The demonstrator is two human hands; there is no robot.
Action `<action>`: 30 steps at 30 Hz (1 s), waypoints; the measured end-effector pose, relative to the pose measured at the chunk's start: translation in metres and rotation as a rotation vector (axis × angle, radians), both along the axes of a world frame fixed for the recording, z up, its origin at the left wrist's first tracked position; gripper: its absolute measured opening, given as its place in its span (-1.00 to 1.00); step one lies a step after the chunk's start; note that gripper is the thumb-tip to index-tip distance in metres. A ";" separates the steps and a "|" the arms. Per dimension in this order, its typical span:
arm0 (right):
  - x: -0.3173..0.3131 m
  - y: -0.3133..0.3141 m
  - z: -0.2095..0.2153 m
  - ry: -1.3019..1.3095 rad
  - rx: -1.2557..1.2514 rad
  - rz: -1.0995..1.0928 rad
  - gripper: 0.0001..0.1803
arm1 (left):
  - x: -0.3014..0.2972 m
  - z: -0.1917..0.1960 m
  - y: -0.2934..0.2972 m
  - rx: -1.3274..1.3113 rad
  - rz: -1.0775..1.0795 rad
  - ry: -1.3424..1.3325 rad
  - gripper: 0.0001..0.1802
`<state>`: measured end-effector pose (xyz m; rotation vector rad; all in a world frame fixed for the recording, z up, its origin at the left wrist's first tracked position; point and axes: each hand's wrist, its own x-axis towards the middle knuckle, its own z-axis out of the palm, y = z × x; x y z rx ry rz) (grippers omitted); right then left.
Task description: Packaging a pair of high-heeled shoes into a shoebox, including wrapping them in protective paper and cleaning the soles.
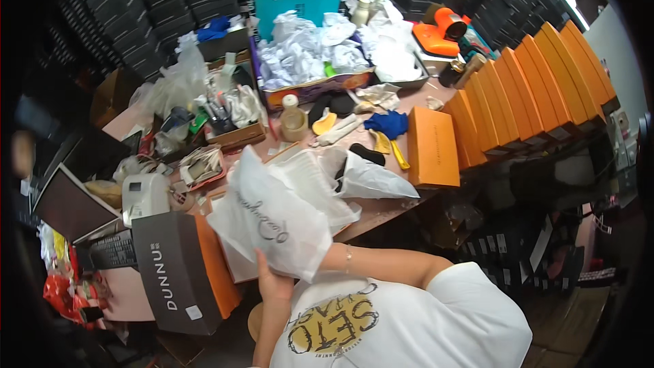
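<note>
Nearest, the left hand [272,279] grips the lower edge of a white bag [272,215], fingers clamped on the cloth. The right hand is hidden behind the bag, only its wrist with a bracelet [349,257] showing, so I cannot tell whether it is closed on anything. The bag hangs upright above the table's near edge, just beside an open box [184,269], dark outside with an orange lining. To handle it well, I judge both hands should pinch opposite corners so the cloth hangs flat without bunching. Beyond lies a second white bag [368,177], then 1 flat orange box [432,146], then a bin of crumpled paper [306,51].
</note>
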<state>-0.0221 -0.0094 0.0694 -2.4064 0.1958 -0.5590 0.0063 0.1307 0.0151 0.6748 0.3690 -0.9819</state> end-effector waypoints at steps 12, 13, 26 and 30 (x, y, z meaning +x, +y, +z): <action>-0.101 -0.116 0.004 0.168 0.753 -0.011 0.02 | 0.028 0.027 -0.043 0.278 0.277 -0.593 -0.42; -0.094 -0.113 0.008 0.134 0.919 -0.022 -0.03 | 0.014 0.019 -0.057 0.297 0.202 -0.670 -0.44; -0.034 -0.126 -0.060 0.243 1.152 -0.069 -0.63 | -0.042 -0.112 0.023 0.417 -0.146 0.432 -0.51; -0.014 -0.087 -0.177 0.631 0.029 0.186 -0.30 | -0.045 -0.210 0.016 0.394 0.090 0.177 -0.64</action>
